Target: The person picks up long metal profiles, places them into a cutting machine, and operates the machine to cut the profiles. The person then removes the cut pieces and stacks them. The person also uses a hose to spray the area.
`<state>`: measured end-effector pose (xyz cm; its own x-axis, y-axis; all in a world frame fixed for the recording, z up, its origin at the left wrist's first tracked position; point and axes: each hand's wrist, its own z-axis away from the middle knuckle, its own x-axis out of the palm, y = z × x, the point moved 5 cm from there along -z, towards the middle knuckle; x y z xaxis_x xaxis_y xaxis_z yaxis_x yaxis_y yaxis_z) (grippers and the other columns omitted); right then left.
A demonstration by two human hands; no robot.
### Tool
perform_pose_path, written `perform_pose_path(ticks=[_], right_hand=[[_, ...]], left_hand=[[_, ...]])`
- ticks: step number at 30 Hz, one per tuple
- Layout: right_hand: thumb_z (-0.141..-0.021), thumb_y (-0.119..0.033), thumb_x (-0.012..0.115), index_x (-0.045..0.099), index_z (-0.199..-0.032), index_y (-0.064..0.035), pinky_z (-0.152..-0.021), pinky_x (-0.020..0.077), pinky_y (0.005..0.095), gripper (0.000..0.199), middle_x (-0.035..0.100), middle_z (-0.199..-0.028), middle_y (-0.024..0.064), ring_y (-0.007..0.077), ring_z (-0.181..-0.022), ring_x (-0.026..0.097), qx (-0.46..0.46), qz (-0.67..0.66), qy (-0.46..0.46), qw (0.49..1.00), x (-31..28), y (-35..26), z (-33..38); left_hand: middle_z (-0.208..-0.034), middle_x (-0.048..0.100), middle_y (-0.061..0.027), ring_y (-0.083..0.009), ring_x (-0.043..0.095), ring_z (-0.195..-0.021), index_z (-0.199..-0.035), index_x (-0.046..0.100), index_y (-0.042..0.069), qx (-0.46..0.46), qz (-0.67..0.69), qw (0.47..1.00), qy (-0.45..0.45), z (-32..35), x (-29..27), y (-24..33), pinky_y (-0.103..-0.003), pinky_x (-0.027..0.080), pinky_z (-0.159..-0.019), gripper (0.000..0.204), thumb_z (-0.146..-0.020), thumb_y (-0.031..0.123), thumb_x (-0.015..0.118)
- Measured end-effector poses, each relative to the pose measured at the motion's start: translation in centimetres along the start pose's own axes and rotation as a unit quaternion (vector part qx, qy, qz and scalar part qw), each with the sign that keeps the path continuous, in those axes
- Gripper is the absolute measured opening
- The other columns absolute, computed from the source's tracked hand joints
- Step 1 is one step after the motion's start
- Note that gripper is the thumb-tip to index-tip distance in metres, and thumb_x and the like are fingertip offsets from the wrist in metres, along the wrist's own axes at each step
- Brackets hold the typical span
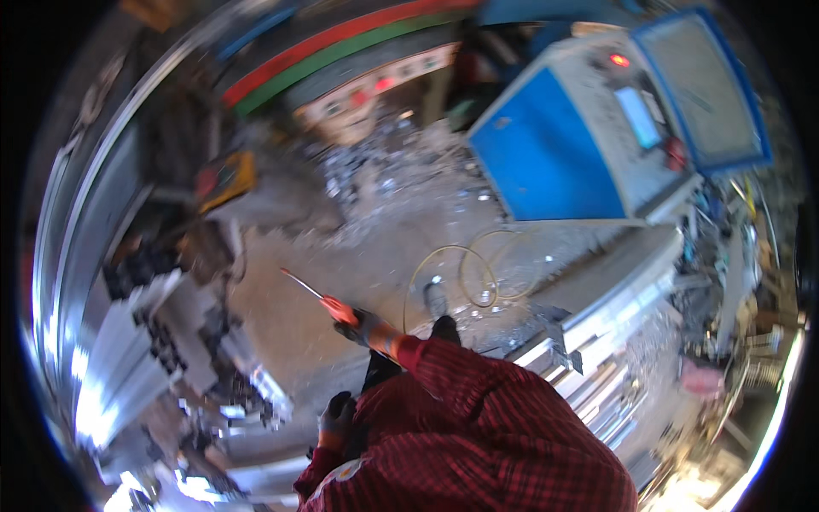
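The orange-handled screwdriver (328,303) is clasped in the closed grip of the gloved right hand (365,327), out over the littered floor (290,333), and is best kept steady, while the left hand (337,418), seemingly empty, hangs half-curled at the hip.

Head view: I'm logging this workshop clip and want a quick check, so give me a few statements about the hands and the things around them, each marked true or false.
1. The right hand holds a screwdriver with an orange-red handle. True.
2. The left hand holds a hammer. False: nothing shows in it; it hangs low by the red checked shirt.
3. Both hands are gloved. True.
4. The blue and grey machine stands at the upper right. True.
5. The yellow hose is wound round the screwdriver. False: it lies looped on the floor, apart from it.
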<state>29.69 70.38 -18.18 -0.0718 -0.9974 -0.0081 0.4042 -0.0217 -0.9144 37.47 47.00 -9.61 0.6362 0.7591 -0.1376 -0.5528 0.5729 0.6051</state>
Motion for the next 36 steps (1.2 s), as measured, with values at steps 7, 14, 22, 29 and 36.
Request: perform_pose_path(ticks=[7,14,22,29,36], right_hand=[[-0.09,-0.026,0.065,0.059,-0.11,-0.0112,-0.043,0.0362,0.0274,0.026,0.054,-0.07,-0.0035,0.011,-0.052,0.048,0.165,-0.378,0.448,0.793,-27.6,4.1,23.7],[-0.087,-0.02,0.066,0.039,-0.133,-0.0119,-0.052,0.0539,0.0321,0.054,0.057,-0.095,0.0093,0.0166,-0.072,0.059,-0.008,-0.238,0.653,0.719,-44.3,4.0,44.8],[-0.083,-0.005,0.068,0.062,-0.122,-0.0077,-0.082,0.0513,0.031,0.04,0.068,-0.107,0.0094,0.0194,-0.095,0.066,0.004,0.023,0.613,0.79,-55.7,-9.7,56.9],[-0.079,-0.015,0.065,0.069,-0.108,-0.0087,-0.08,0.0518,0.0407,0.03,0.068,-0.095,0.0183,0.0344,-0.089,0.066,0.054,0.389,0.671,0.629,-67.9,-15.7,59.8],[-0.096,-0.035,0.043,0.069,-0.104,-0.0072,-0.086,0.0504,0.0384,0.039,0.069,-0.1,0.0173,0.0282,-0.095,0.066,0.263,0.422,0.504,0.706,-83.9,-10.5,42.8]], left_hand=[[-0.098,0.066,-0.0082,-0.0155,0.064,-0.086,-0.121,0.057,0.001,0.078,-0.038,0.99,-0.111,-5.0,8.6,8.9,-0.028,0.052,-0.077,0.031,-0.095,0.018,0.058],[-0.101,0.066,-0.0066,-0.0138,0.063,-0.088,-0.116,0.059,0.001,0.105,-0.168,0.959,-0.204,-7.6,17.2,15.6,-0.027,0.052,-0.079,0.024,-0.094,0.009,0.055],[-0.1,0.065,-0.0058,-0.0123,0.062,-0.087,-0.117,0.058,0.001,0.132,-0.175,0.949,-0.225,-8.1,24.3,22.5,-0.026,0.051,-0.077,0.024,-0.094,0.005,0.054],[-0.104,0.066,-0.0063,-0.0124,0.062,-0.088,-0.115,0.061,0.0,0.125,-0.266,0.932,-0.213,-8.6,25.4,20.6,-0.025,0.051,-0.079,0.025,-0.091,0.009,0.06],[-0.105,0.068,-0.0099,-0.0151,0.064,-0.089,-0.117,0.061,0.002,0.261,-0.37,0.886,-0.101,-2.7,23.7,22.1,-0.03,0.052,-0.08,0.037,-0.091,0.029,0.062]])
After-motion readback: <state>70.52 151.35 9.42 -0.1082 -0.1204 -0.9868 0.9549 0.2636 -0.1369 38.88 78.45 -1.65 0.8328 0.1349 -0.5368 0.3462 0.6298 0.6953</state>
